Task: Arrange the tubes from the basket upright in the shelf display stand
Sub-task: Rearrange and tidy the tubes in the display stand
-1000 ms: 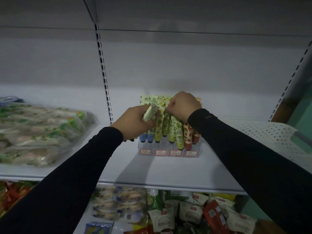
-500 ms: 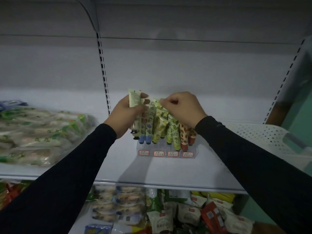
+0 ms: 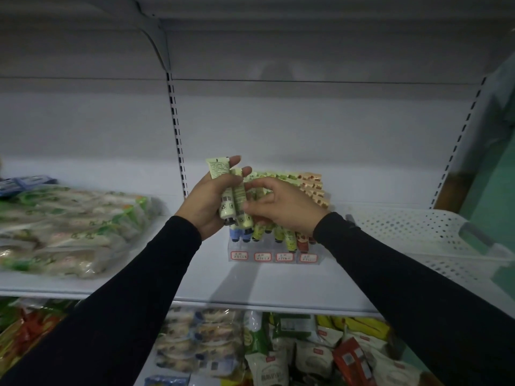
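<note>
Two pale green tubes point(image 3: 232, 195) are in my left hand point(image 3: 207, 201). My fingers are curled round them and my thumb presses across their fronts. The tubes feel smooth and soft, with flat crimped tops pointing up and small dark round caps pointing down. One has a black barcode on its side.

My right hand point(image 3: 281, 206) is just beside them. Its finger and thumb pinch the lower part of the right tube, and its other fingers are bent loosely.

Right behind and below my hands is the display stand point(image 3: 271, 253), a clear plastic box on the white metal shelf point(image 3: 267, 285). It has little red and white labels along its front. Rows of tubes point(image 3: 289, 236) stand upright in it, caps down: blue ones on the left, yellow-green ones in the middle, red ones on the right.

To the right of the stand sits the white plastic basket point(image 3: 412, 232), full of small round holes. I cannot tell what is in it.

On the left of the shelf lie crinkly clear food bags point(image 3: 67, 227). More shiny packets point(image 3: 278, 355) fill the shelf below.
</note>
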The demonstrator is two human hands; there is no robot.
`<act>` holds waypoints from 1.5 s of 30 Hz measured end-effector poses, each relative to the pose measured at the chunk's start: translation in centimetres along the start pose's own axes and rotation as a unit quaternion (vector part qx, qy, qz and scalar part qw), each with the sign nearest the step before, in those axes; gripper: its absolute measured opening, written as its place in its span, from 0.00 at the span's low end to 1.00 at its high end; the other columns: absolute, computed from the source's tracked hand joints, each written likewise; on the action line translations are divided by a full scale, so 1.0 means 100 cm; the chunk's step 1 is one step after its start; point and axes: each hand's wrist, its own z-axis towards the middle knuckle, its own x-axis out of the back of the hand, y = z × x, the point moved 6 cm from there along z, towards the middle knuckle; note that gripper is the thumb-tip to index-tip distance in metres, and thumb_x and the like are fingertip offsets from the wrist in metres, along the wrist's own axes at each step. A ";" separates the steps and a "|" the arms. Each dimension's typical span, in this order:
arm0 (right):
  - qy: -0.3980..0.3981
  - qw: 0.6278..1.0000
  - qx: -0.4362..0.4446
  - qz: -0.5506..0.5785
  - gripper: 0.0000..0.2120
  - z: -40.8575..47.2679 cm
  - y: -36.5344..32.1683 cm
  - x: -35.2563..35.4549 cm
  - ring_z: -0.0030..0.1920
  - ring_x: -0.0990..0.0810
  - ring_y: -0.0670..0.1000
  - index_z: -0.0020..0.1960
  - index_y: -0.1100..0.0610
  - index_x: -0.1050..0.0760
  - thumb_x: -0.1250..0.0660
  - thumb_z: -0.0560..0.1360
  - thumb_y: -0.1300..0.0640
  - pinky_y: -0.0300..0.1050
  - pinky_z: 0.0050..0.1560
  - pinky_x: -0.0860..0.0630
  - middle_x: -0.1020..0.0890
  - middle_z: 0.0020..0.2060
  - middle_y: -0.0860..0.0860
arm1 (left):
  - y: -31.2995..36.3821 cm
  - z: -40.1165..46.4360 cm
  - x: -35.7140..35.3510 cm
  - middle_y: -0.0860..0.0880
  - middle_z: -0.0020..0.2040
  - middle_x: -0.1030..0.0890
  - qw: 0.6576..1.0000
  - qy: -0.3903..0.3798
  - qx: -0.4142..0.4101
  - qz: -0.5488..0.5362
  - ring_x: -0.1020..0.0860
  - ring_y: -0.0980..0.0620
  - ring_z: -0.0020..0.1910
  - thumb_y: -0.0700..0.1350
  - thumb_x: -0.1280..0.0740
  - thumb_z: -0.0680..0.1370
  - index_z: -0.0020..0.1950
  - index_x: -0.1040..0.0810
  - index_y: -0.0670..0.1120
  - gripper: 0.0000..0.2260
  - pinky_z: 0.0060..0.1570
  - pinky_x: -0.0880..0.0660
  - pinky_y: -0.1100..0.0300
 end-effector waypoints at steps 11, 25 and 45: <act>0.043 0.995 -0.014 0.093 0.09 0.003 0.007 0.016 0.45 0.15 0.49 0.55 0.58 0.22 0.29 0.75 0.62 0.43 0.48 0.17 0.15 0.49 0.54 | -0.003 -0.010 0.009 0.46 0.45 0.16 0.969 0.055 -0.027 0.240 0.20 0.48 0.35 0.42 0.33 0.80 0.64 0.26 0.49 0.12 0.31 0.24 0.58; 0.160 0.960 -0.035 0.226 0.14 0.003 0.012 0.043 0.40 0.18 0.52 0.53 0.62 0.22 0.35 0.80 0.51 0.42 0.43 0.19 0.17 0.45 0.55 | -0.017 -0.026 -0.006 0.47 0.31 0.29 0.959 0.012 0.057 0.278 0.31 0.56 0.21 0.44 0.35 0.81 0.52 0.25 0.37 0.09 0.18 0.36 0.66; 0.324 0.944 0.059 -0.009 0.07 -0.012 0.011 0.083 0.35 0.16 0.48 0.40 0.50 0.18 0.32 0.76 0.53 0.50 0.47 0.17 0.17 0.34 0.46 | 0.001 0.013 -0.006 0.51 0.40 0.29 0.720 0.126 -0.149 0.666 0.29 0.51 0.37 0.60 0.29 0.74 0.44 0.29 0.48 0.18 0.30 0.39 0.62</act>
